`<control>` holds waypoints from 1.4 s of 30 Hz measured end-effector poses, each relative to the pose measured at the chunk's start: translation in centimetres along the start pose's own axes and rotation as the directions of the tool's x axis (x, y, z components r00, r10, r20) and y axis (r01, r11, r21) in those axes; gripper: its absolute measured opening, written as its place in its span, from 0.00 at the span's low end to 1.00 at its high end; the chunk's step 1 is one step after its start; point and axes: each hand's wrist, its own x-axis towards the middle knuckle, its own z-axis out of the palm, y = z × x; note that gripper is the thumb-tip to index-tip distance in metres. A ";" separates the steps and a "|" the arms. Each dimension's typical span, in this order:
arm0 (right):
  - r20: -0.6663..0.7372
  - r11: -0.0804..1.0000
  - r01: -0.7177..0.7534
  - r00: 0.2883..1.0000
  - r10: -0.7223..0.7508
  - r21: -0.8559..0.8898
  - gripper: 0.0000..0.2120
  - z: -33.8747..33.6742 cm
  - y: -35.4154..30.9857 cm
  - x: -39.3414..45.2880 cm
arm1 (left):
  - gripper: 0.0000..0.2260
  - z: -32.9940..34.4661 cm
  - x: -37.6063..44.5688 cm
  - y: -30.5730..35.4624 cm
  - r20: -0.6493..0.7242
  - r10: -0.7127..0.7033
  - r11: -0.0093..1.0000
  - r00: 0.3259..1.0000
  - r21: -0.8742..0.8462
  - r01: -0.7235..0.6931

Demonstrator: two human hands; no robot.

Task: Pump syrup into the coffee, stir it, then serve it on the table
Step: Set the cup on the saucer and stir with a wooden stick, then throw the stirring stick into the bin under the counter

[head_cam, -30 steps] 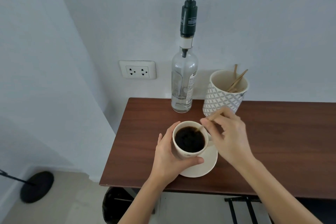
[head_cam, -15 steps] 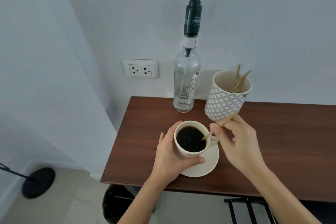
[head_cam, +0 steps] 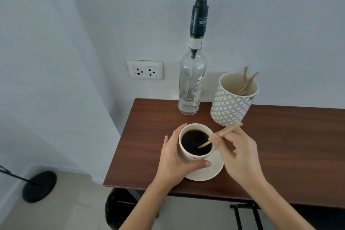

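Near the table [head_cam: 153,155] edge: left hand [head_cam: 172,160] wrapped around cup [head_cam: 188,155] on saucer [head_cam: 211,170]. Right hand [head_cam: 240,153] pinching stirrer [head_cam: 226,132], tip dipped in coffee [head_cam: 193,140]. Farther right, just behind the stirrer, patterned pot [head_cam: 229,106] holding more sticks. Left of it, syrup bottle [head_cam: 191,87] with pump by the wall. Far left, socket [head_cam: 145,70].

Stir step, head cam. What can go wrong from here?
1. The coffee sits near the rim of the cup, so brisk stirring with the wooden stirrer may slop it onto the saucer.
2. The saucer sits close to the table's front edge; a push from the left hand might slide it off.
3. The right hand works just in front of the patterned holder; a wide stroke might knock it.
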 end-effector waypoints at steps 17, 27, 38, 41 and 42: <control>-0.179 0.982 0.183 0.965 -0.189 -0.048 0.13 -3.2 -1.9 0.5 | 0.42 0.0 -0.1 0.1 0.015 -0.052 0.998 0.999 -0.024 0.052; -0.181 0.990 0.140 0.974 -0.138 -0.004 0.13 -3.5 -0.9 0.3 | 0.47 0.0 -0.2 -0.1 0.035 -0.119 0.993 0.992 0.013 0.119; -0.278 0.891 -0.231 0.893 0.354 0.392 0.11 -3.7 -0.3 0.8 | 0.49 -1.9 -0.6 0.8 0.035 -0.116 0.993 0.993 -0.030 0.117; -0.355 0.822 -0.244 0.812 0.464 0.515 0.15 -3.2 -1.7 1.3 | 0.38 -6.1 -0.9 0.6 -0.094 -0.059 0.998 0.994 -0.017 0.058; -0.380 0.818 -0.223 0.800 0.465 0.531 0.16 -2.7 -2.6 1.4 | 0.33 -8.0 -0.8 0.1 -0.170 -0.050 0.999 0.984 -0.020 0.047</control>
